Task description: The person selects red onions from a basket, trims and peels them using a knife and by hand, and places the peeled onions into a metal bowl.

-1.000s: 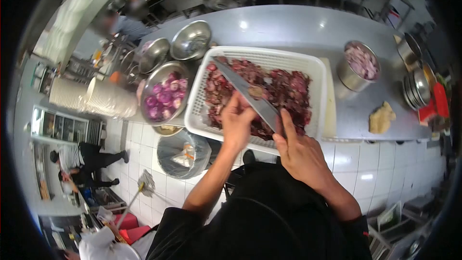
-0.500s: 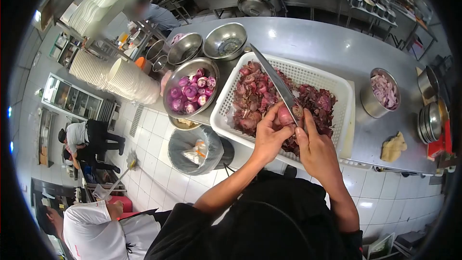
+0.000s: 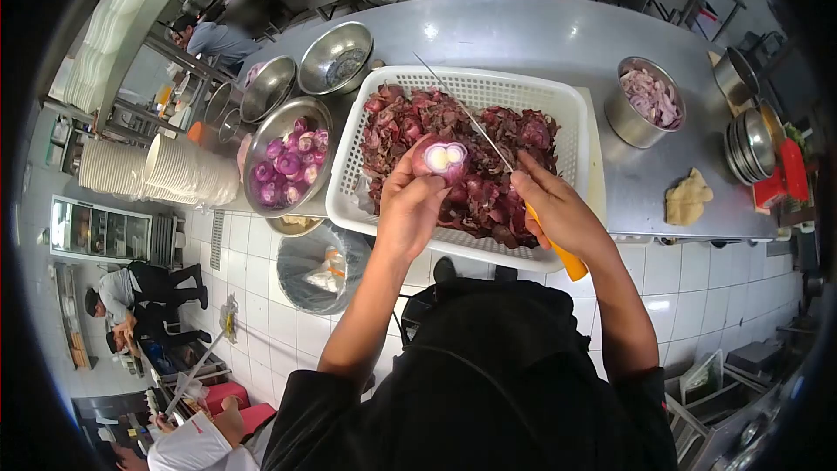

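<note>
Knife [image 3: 473, 125] and onion [image 3: 443, 157] have parted since the earlier frame, where the blade lay against the bulb; a pale cut face now shows, so that end looks trimmed. Over the white basket [image 3: 575, 131], the left hand [image 3: 411, 209] pinches the onion between thumb and fingers. The right hand [image 3: 560, 214], at the basket's near right, wraps the yellow handle, blade slanting toward the far rim. Skins [image 3: 397, 113] lie in the basket. Left of it sits a steel bowl [image 3: 279, 122] of peeled onions [image 3: 292, 161]. Beyond its far rim, steel counter [image 3: 506, 30] gives the blade room; below its near-left corner stands a bin [image 3: 351, 253].
</note>
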`<state>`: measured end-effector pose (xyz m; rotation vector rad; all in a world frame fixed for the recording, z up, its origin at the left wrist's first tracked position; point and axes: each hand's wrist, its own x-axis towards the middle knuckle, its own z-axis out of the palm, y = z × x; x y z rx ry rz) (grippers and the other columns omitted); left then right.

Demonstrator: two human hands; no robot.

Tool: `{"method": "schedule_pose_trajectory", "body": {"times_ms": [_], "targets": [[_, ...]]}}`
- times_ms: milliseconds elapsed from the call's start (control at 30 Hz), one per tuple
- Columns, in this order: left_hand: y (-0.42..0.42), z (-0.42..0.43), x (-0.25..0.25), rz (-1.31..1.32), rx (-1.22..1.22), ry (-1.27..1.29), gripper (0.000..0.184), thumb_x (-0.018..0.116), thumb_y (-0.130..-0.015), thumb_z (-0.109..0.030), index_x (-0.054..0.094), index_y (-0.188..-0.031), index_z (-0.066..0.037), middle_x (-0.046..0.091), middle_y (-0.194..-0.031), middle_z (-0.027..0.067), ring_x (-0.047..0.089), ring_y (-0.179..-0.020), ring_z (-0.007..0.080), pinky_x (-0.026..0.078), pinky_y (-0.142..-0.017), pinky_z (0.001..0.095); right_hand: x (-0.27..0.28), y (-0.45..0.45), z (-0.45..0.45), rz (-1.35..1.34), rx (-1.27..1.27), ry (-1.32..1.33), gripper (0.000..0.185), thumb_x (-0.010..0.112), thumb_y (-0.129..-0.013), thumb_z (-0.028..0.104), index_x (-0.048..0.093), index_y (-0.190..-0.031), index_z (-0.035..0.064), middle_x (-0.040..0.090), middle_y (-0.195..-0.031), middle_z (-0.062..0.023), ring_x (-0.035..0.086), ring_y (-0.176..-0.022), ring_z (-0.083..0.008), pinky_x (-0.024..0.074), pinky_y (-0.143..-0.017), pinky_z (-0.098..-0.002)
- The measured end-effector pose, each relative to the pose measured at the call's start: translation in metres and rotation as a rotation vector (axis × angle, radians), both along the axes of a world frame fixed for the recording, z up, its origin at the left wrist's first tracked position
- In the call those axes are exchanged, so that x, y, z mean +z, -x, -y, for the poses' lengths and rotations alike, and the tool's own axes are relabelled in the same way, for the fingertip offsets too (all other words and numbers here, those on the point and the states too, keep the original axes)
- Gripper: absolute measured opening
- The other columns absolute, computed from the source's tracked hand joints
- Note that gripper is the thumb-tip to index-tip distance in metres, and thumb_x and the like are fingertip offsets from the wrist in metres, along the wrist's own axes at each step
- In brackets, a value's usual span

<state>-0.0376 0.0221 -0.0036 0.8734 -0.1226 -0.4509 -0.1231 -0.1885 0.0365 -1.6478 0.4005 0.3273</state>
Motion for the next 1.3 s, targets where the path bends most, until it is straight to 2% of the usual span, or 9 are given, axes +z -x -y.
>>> {"method": "schedule_pose_trajectory", "body": {"times_ms": [133,233,333,433,633,867,1067,1200,1300], "targets": [[0.001,0.002,0.002,0.000,0.012,-0.012,0.061,0.052,-0.081,0.012,0.046,-0.141,0.001,0.059,-0.131,0.0123,0.058,-0.122,0.0234,0.045,-0.108,0.0391,-0.003,0.002,-0.004,-0.001,-0.064,-0.065,0.071,0.048,-0.104,0.045,0.021,-0.159,0.0100,0.047,-0.060,-0.0024,0.045,-0.046,-0.0117,0.0384,-0.042,-0.0279],[0.001,0.005,0.001,0.005,0.012,0.012,0.063,0.054,-0.081,0.013,0.045,-0.142,0.002,0.059,-0.131,0.0120,0.057,-0.122,0.0224,0.044,-0.108,0.0382,-0.003,0.002,-0.006,0.023,-0.118,-0.149,0.065,0.041,-0.103,0.057,0.058,-0.130,0.0003,0.044,-0.055,-0.0025,0.043,-0.042,-0.0123,0.0362,-0.041,-0.0271],[0.001,0.014,0.007,0.003,0.009,0.042,0.065,0.055,-0.080,0.014,0.043,-0.143,0.002,0.059,-0.130,0.0117,0.057,-0.121,0.0217,0.044,-0.108,0.0376,-0.016,0.001,0.003,-0.003,0.032,-0.550,0.078,0.032,-0.100,0.068,0.060,-0.071,0.0010,0.040,-0.049,-0.0023,0.040,-0.038,-0.0136,0.0339,-0.039,-0.0267],[0.004,0.025,0.011,0.012,0.032,0.062,0.067,0.056,-0.080,0.015,0.041,-0.144,0.002,0.059,-0.129,0.0115,0.058,-0.119,0.0210,0.046,-0.105,0.0369,-0.017,0.000,0.000,0.010,0.064,-0.849,0.077,0.035,-0.099,0.069,0.044,-0.052,0.0083,0.043,-0.047,-0.0039,0.042,-0.036,-0.0143,0.0332,-0.038,-0.0270],[0.018,0.044,0.013,0.046,0.120,0.034,0.070,0.059,-0.079,0.019,0.041,-0.142,-0.007,0.059,-0.124,0.0096,0.061,-0.111,0.0184,0.050,-0.097,0.0337,-0.020,0.005,-0.017,0.163,-0.038,-0.495,0.074,0.034,-0.102,0.062,0.049,-0.056,0.0069,0.046,-0.048,-0.0051,0.043,-0.037,-0.0143,0.0347,-0.039,-0.0273],[0.025,0.046,0.014,0.033,0.073,-0.019,0.068,0.059,-0.082,0.019,0.040,-0.140,-0.011,0.058,-0.124,0.0088,0.060,-0.109,0.0183,0.050,-0.096,0.0334,-0.022,0.007,-0.018,0.183,-0.058,-0.454,0.058,0.038,-0.104,0.056,0.050,-0.075,0.0070,0.050,-0.052,-0.0057,0.046,-0.039,-0.0138,0.0367,-0.039,-0.0278],[0.026,0.041,0.011,0.005,0.108,-0.036,0.063,0.057,-0.085,0.016,0.042,-0.140,-0.010,0.057,-0.127,0.0104,0.058,-0.114,0.0201,0.046,-0.102,0.0360,-0.020,0.005,-0.028,0.197,-0.096,-0.398,0.055,0.044,-0.104,0.049,0.055,-0.136,0.0056,0.049,-0.056,-0.0024,0.044,-0.043,-0.0098,0.0375,-0.042,-0.0260],[0.025,0.036,0.010,-0.021,0.093,0.035,0.062,0.056,-0.086,0.014,0.041,-0.141,-0.010,0.057,-0.129,0.0109,0.058,-0.116,0.0214,0.045,-0.104,0.0382,-0.015,0.005,-0.031,0.221,-0.104,-0.387,0.046,0.044,-0.104,0.051,0.049,-0.085,0.0087,0.049,-0.059,-0.0039,0.046,-0.043,-0.0114,0.0397,-0.040,-0.0276],[0.026,0.032,0.009,-0.057,0.084,0.066,0.059,0.055,-0.087,0.013,0.042,-0.140,-0.011,0.058,-0.129,0.0117,0.058,-0.118,0.0226,0.044,-0.106,0.0411,-0.014,0.006,-0.031,0.239,-0.097,-0.353,0.048,0.044,-0.104,0.052,0.049,-0.083,0.0088,0.049,-0.059,-0.0035,0.046,-0.043,-0.0112,0.0399,-0.040,-0.0275]]}}
